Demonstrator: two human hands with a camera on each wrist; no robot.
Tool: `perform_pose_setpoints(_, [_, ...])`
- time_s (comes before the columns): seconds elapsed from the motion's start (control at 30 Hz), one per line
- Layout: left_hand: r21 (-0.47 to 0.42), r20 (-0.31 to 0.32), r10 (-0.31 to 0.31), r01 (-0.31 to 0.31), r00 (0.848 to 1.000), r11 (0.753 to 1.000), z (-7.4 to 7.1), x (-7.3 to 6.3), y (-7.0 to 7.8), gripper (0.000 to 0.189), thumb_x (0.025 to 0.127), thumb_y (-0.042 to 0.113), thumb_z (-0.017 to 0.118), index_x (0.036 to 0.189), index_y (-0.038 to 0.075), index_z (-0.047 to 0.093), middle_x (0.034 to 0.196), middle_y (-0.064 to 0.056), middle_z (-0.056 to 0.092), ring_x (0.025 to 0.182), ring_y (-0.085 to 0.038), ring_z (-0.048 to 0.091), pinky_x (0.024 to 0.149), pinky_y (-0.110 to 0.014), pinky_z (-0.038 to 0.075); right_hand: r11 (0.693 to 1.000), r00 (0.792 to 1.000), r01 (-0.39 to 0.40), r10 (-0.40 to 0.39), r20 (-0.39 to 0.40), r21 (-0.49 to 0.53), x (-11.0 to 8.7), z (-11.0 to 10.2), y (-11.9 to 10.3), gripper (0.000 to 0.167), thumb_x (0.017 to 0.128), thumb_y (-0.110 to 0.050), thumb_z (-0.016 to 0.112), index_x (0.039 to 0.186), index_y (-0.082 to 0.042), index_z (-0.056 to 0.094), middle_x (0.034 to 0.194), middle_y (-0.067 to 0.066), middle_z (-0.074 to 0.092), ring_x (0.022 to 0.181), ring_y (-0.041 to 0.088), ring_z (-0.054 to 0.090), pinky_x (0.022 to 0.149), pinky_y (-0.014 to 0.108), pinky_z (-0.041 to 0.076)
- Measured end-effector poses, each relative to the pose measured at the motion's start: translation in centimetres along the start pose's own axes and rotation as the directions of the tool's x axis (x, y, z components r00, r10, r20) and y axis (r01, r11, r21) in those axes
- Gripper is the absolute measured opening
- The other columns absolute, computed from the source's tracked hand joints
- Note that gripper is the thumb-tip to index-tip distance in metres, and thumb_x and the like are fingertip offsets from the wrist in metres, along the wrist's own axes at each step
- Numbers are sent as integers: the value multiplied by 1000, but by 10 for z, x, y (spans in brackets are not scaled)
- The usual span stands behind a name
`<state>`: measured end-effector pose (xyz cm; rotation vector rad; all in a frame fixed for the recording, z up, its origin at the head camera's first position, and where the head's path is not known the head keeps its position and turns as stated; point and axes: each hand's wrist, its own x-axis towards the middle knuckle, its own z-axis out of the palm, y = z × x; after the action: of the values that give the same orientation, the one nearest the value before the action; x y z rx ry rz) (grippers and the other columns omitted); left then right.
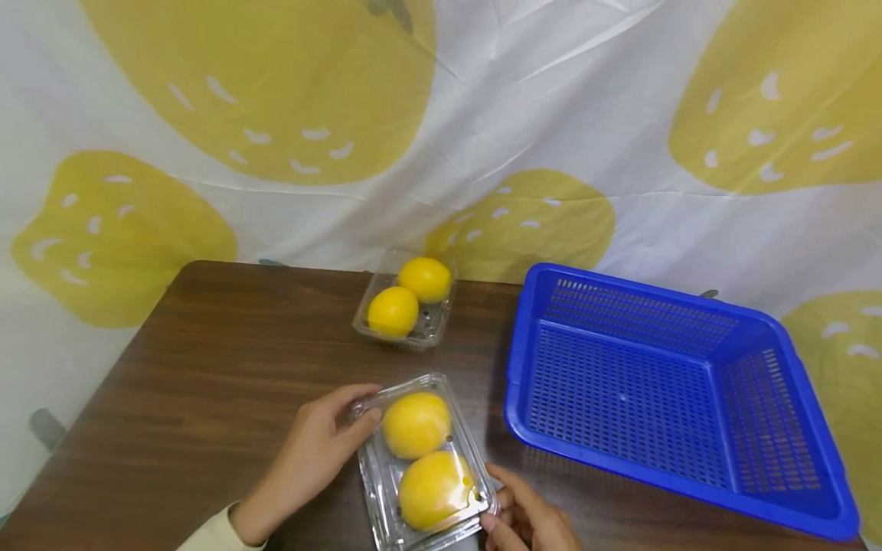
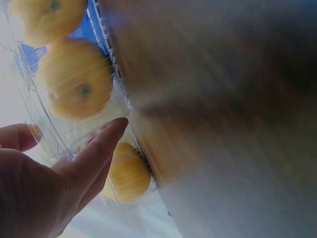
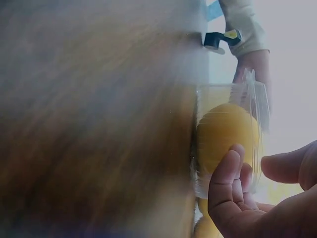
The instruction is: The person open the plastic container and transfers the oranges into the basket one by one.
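A clear plastic clamshell box [image 1: 373,490] with two yellow round fruits [image 1: 432,490] inside lies near the front of the table, its lid down over them. My left hand [image 1: 313,444] grips its far left corner, thumb on top. At the near right corner my right hand [image 1: 527,513] holds the box's edge between thumb and fingers; the right wrist view shows these fingers [image 3: 225,186] against the side wall. Farther back stands a second clear box [image 1: 430,334], also with two yellow fruits [image 1: 393,311], its lid raised toward the cloth.
To the right, a blue plastic basket [image 1: 620,455] with perforated walls stands on the dark brown wooden table [image 1: 262,344]. A white cloth [image 1: 482,115] with yellow fruit prints hangs right behind the table's back edge.
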<state>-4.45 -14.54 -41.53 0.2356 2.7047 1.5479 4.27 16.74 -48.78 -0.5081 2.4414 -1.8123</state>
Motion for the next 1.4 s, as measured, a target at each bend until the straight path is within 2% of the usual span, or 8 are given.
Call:
perform_pose_setpoints(0.2, [-24,-28,-32,31,999,999,0,-6,1,34,102,13,80,135,7,77,137,-12,76,127,-25,70,107,-51,60,998,999,-30,28,24,63,8,-5,-26,48,104,8,66,148,16,50,99,6,68,74,6,69,59,32,64])
perform_pose_setpoints(0.4, [-78,-42,-50,47,998,996,-1,-12,0,35,102,12,80,136,5,76,139,-16,74,127,-28,70,100,-45,64,986,994,-105,102,31,130,11,-6,-31,46,104,8,64,147,18,50,102,6,68,76,8,69,63,34,67])
perform_pose_setpoints(0.67, [-91,-46,-104,100,993,991,-1,-19,-1,35,102,13,80,136,10,76,139,-11,75,134,-31,67,103,-47,63,987,999,-11,17,-36,158,13,-4,-28,37,103,14,61,139,17,56,96,12,72,71,8,68,56,34,64])
perform_pose_setpoints(0.77, [-74,-63,-113,109,992,991,-2,-22,0,34,101,14,80,134,11,77,135,-11,77,131,-30,69,105,-48,62,983,999,-17,22,-27,182,15,-5,-26,36,103,14,60,139,18,55,91,16,73,70,9,68,55,35,64])
perform_pose_setpoints(0.93, [-93,-78,-137,130,987,987,-2,-27,1,34,101,13,81,134,12,77,132,-9,78,127,-27,71,102,-39,63,966,1000,-6,4,8,259,19,-7,-26,36,105,15,56,139,23,50,86,22,70,69,10,70,53,36,64])
perform_pose_setpoints(1.1, [-120,-72,-166,157,983,980,-1,-31,0,35,101,14,80,136,10,75,134,-11,77,128,-30,71,101,-41,64,953,1000,-19,20,-1,303,25,-10,-24,37,105,16,53,139,29,44,86,12,71,70,9,70,55,34,64])
perform_pose_setpoints(1.27, [-112,-67,-156,148,985,983,-2,-36,-1,36,102,15,79,137,9,73,137,-13,75,130,-35,70,103,-52,63,936,997,-65,72,-5,347,29,-12,-22,39,108,13,52,138,32,38,90,0,72,72,9,71,60,31,65])
perform_pose_setpoints(1.4, [-123,-62,-143,135,988,983,-3,-40,-1,36,103,15,78,138,7,71,141,-15,73,134,-42,67,109,-63,57,926,998,-55,60,-1,373,32,-11,-22,35,109,12,50,135,32,38,92,-3,71,74,9,70,63,31,66])
